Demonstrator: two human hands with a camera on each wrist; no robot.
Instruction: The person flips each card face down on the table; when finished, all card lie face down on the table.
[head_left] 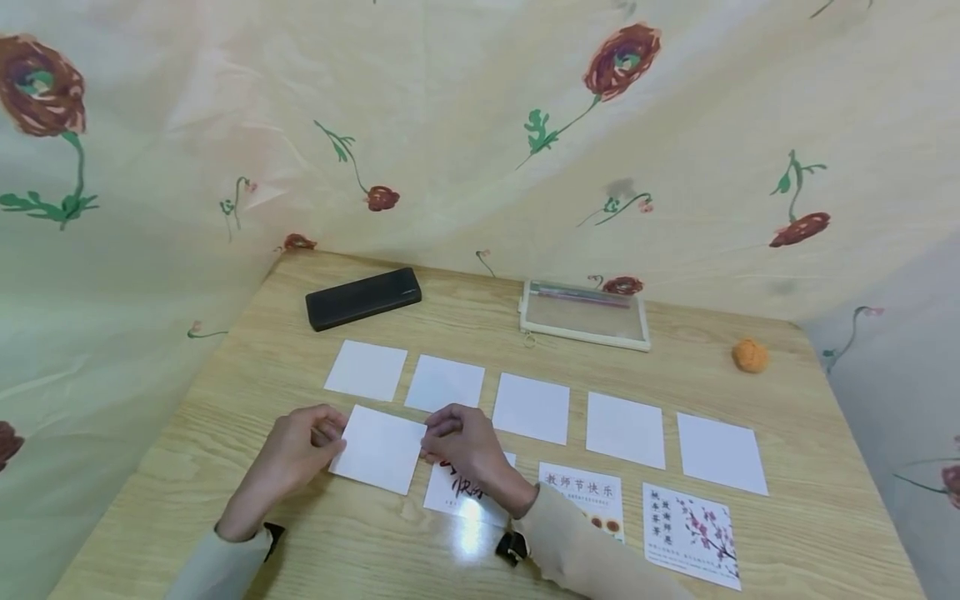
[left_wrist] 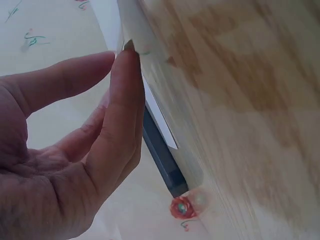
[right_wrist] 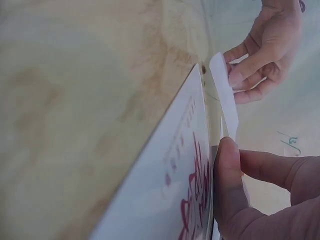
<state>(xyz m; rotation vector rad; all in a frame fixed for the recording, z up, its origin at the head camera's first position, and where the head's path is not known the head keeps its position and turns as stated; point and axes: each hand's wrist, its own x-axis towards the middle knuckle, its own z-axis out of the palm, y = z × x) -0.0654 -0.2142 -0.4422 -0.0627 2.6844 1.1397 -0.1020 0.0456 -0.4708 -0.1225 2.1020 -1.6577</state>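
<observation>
A blank white card (head_left: 379, 449) is held between both hands, low over the front left of the table. My left hand (head_left: 294, 451) pinches its left edge between thumb and fingers; in the left wrist view the left hand (left_wrist: 95, 120) shows the fingertips meeting at the card's edge. On the opposite edge, my right hand (head_left: 467, 447) pinches with thumb and fingers. Beneath the right hand lies a card with red and black brush lettering (head_left: 459, 500), partly covered by the hand. The right wrist view shows this lettered card (right_wrist: 175, 165) beside the raised white card (right_wrist: 226, 95).
Several blank cards (head_left: 531, 407) lie in a row behind the hands. To the right are a sunflower card (head_left: 581, 492) and a blossom card (head_left: 692, 533). A black case (head_left: 363, 298), a clear zip pouch (head_left: 585, 321) and an orange lump (head_left: 750, 356) sit farther back.
</observation>
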